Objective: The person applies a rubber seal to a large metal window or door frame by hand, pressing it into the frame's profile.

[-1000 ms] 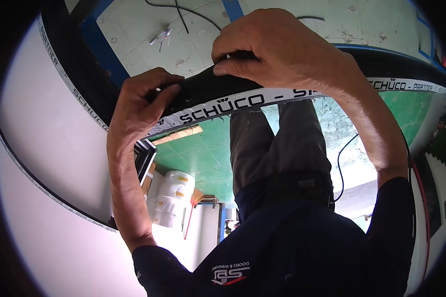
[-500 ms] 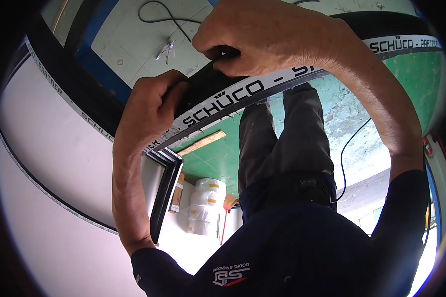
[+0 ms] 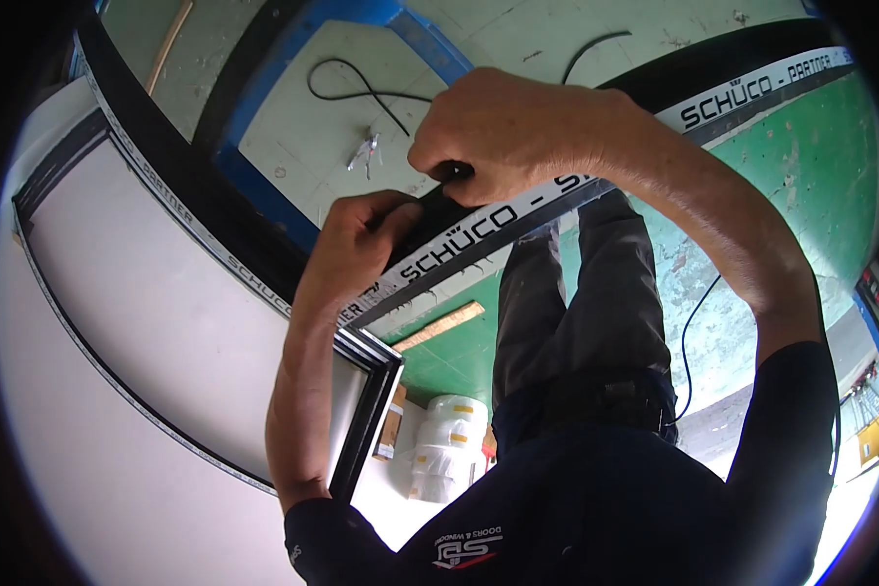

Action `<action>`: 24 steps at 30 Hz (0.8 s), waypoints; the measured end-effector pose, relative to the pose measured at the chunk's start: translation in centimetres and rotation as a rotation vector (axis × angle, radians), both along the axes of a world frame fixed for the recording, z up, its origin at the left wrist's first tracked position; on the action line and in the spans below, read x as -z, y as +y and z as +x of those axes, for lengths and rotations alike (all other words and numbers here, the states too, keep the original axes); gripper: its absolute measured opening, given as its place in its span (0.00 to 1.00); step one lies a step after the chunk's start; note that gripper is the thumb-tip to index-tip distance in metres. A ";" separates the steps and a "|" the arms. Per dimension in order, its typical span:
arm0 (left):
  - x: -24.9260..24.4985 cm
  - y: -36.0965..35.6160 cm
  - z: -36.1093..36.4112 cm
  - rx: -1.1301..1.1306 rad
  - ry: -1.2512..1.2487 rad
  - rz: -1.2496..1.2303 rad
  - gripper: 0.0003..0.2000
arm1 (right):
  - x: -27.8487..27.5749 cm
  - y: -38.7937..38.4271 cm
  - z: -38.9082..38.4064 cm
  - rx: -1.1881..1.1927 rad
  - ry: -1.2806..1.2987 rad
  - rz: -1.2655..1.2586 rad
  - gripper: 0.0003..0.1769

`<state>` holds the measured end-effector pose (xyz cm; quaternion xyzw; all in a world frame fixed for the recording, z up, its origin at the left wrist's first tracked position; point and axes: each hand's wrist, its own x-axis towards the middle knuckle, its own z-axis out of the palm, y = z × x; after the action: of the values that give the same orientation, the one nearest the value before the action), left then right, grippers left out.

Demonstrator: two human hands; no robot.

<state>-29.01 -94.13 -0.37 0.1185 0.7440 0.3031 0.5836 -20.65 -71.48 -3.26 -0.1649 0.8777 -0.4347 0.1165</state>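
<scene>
A long black window-frame profile (image 3: 422,227), with white SCHÜCO tape (image 3: 459,240) along its side, crosses in front of me. My left hand (image 3: 361,239) is closed at its upper edge, thumb and fingers curled against the black surface. Just to the right, my right hand (image 3: 503,132) pinches low over the same profile with bent fingers and thumb. What lies between those fingertips is too dark and small to make out.
Blue trestle legs (image 3: 425,39) show beyond the profile. A black cable (image 3: 356,95) and a small metal tool (image 3: 363,151) lie on the floor. A wood strip (image 3: 439,325), white rolls (image 3: 449,430) and another black frame (image 3: 366,430) are below left.
My view has shifted, so the hands and profile appear lower, with the hands farther right. Both hands keep nearly the same grip and spacing on the profile.
</scene>
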 end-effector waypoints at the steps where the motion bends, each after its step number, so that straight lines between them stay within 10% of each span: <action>1: -0.3 0.2 0.3 -0.035 -0.027 -0.017 0.11 | -0.3 0.1 0.2 0.004 0.001 -0.001 0.07; 24: -0.2 1.5 0.7 -0.122 -0.085 -0.008 0.11 | -1.2 2.5 1.0 0.045 -0.198 -0.199 0.06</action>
<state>-28.33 -92.60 -0.21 0.0575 0.7254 0.3400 0.5957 -19.62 -68.99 -2.10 -0.1122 0.8179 -0.5362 0.1759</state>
